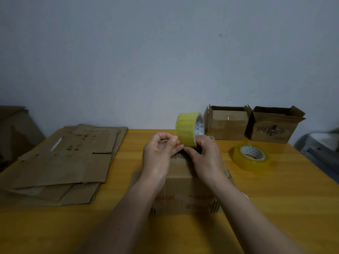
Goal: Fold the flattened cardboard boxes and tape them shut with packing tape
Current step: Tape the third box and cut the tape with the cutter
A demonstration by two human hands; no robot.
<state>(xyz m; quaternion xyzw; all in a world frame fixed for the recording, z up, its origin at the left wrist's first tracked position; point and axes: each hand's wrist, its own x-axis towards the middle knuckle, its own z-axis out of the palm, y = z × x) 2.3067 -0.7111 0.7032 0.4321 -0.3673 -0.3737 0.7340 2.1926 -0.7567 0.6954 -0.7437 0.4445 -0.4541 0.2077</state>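
Observation:
A folded cardboard box (180, 182) stands on the yellow table (275, 198) right in front of me, its top under my hands. My right hand (205, 156) grips a roll of yellowish packing tape (187, 129) held upright above the box's far edge. My left hand (159, 153) has its fingers curled, and its fingertips pinch at the tape's surface near the roll's lower left side. A loose tape end is too small to make out. A stack of flattened cardboard boxes (69, 162) lies on the left of the table.
A second tape roll (251, 157) lies flat on the table to the right. Two open-topped assembled boxes (227, 123) (273, 125) stand against the wall at the back right. More cardboard (16, 129) leans at the far left, and a grey object (321, 147) sits past the table's right edge.

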